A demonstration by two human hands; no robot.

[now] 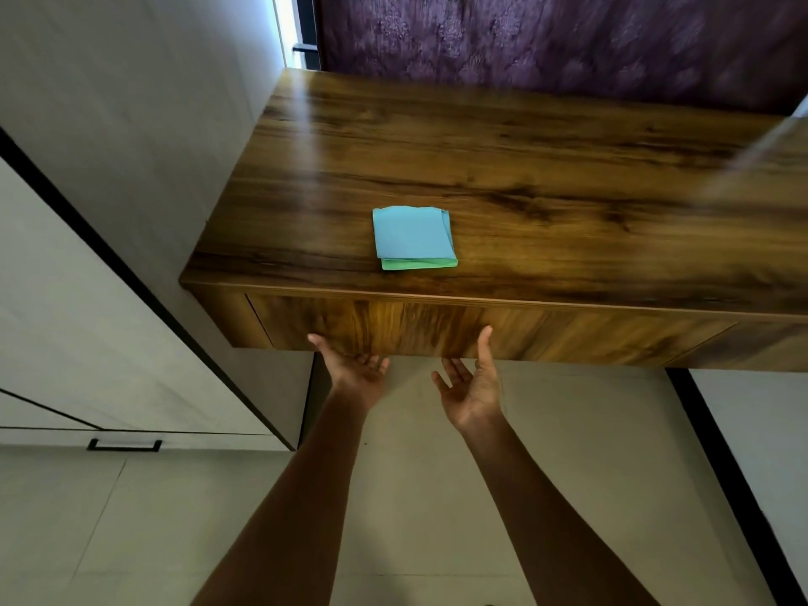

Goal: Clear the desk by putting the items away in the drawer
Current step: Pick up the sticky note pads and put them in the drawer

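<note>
In the head view, a small stack of paper squares (413, 238) lies flat on the wooden desk (546, 168), a little left of the frame's centre and near the desk's front edge. Two colours show: a blue sheet on top and a green layer peeking out along the bottom edge. How many sheets make up each colour cannot be told.

The stack looks light, thin and floppy, and likely to slide on the glossy wood. The sheets could fan apart, so pinching the whole stack at one edge or corner should keep it together.

Below it, in the lower middle of the frame, is one closed drawer (437, 325) with no handle visible. The left hand (356, 371) and right hand (472, 384) are both palm-up with relaxed fingers at the drawer's lower edge, grasping nothing. The left fingertips appear to touch the underside, while the right thumb reaches up in front of the drawer. The drawer probably opens by pulling from beneath.
</note>
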